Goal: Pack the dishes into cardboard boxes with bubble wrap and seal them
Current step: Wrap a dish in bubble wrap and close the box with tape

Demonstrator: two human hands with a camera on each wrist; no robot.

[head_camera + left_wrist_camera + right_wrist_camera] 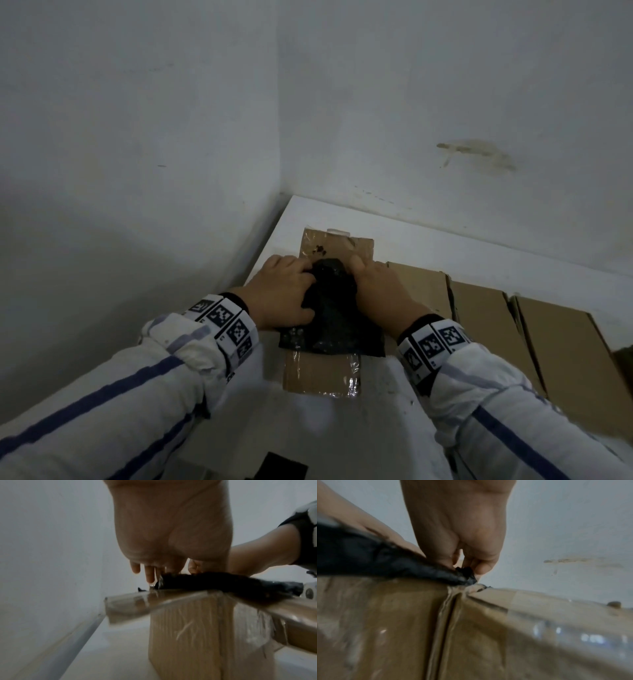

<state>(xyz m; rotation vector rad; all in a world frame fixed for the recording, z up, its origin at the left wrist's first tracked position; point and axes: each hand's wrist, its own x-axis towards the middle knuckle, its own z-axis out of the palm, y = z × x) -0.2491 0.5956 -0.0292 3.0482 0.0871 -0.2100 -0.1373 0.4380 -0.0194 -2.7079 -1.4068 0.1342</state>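
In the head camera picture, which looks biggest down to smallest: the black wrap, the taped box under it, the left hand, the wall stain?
1. Taped box, though the wrap hides part of it.
2. Black wrap.
3. Left hand.
4. Wall stain; it is farther off, so its true size is unsure.

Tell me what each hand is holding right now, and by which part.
Both hold the black wrapped bundle lying on the taped cardboard box. The left hand grips its left side; the right hand pinches its far end between its fingertips.
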